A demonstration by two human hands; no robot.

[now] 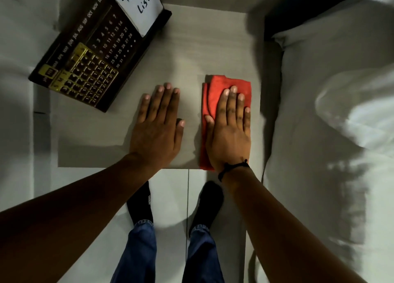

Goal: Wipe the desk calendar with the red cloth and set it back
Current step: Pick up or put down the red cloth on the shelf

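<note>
A dark desk calendar [93,54] with gold date tiles and a white "To Do List" note lies flat at the far left of the small grey table [191,48]. A folded red cloth [215,90] lies near the table's right edge. My right hand [230,129] rests flat on the cloth, palm down, fingers extended and not curled around it. My left hand [157,124] lies flat on the bare tabletop in the middle, holding nothing, a short way right of the calendar's near corner.
A bed with white sheets [330,122] and a pillow runs along the table's right side. The table's front edge [128,167] is just under my wrists. Below it are my feet in dark socks [140,203] on a pale tiled floor.
</note>
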